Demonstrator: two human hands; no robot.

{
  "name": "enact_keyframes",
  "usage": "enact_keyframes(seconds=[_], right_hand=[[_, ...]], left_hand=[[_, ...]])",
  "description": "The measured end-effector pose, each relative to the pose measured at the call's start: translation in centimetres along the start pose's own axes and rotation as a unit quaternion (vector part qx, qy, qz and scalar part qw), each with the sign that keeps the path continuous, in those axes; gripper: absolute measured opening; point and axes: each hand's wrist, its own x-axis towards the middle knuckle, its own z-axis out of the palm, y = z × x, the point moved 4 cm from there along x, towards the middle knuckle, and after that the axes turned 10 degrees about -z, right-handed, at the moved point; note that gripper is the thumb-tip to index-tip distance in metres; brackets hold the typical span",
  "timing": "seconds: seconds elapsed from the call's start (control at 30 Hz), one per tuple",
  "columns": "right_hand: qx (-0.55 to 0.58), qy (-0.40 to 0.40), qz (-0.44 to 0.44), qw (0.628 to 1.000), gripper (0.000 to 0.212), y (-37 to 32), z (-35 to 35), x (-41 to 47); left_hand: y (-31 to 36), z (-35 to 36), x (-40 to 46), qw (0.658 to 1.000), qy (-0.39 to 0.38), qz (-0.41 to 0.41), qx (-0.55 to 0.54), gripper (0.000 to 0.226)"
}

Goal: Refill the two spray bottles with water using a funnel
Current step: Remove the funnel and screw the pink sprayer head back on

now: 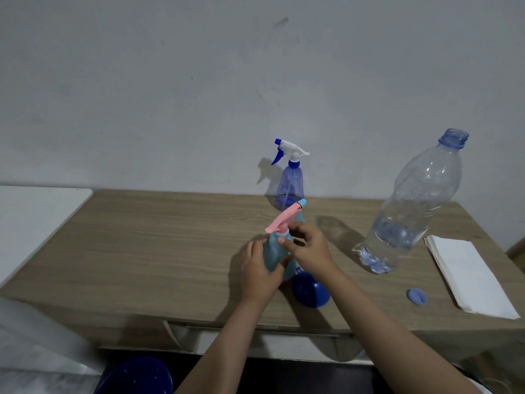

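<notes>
- Head view: my left hand (260, 268) grips teal spray bottle (274, 251) mid-table; bottle base hidden.
- Right hand (308, 248) pinches its pink trigger head (281, 221) collar.
- Blue funnel (311, 290) partly behind wrist.
- Blue basin (136, 376) cut off below.

Readable text: none
Spray bottles: no label legible
Water bottle (409, 206): bare, no print
Paper (468, 274): blank

My left hand (260, 268) and right hand (308, 250) are bare; both forearms bare too, no sleeves, rings or watch.
</notes>
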Motion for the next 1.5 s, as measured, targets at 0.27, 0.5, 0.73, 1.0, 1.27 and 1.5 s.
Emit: enact_keyframes(seconds=[0.27,0.5,0.73,1.0,1.27,1.5], right_hand=[[-0.003,0.048,0.015,0.999,0.030,-0.1,0.2,-0.3],[-0.056,0.017,-0.002,0.998,0.023,0.1,0.8,0.0],[-0.071,0.087,-0.012,0.994,0.017,0.3,1.8,-0.2],[-0.028,0.129,0.004,0.991,0.034,0.3,1.4,-1.2],[-0.144,0.213,0.010,0.966,0.105,0.4,1.8,-1.4],[-0.087,0.169,-0.058,0.980,0.039,-1.2,3.7,0.9]], left_hand=[[0.1,-0.2,0.0,1.000,0.002,0.004,0.005,0.049],[0.0,0.2,0.2,1.000,0.007,0.003,-0.007,0.049],[-0.2,0.7,-0.1,0.999,0.045,0.027,0.002,0.049],[-0.1,-0.3,0.6,0.999,-0.034,0.014,-0.012,0.062],[-1.4,-0.1,0.5,0.992,-0.104,-0.051,0.050,0.077],[-0.8,-0.5,-0.6,0.994,-0.023,-0.043,0.094,0.071]])
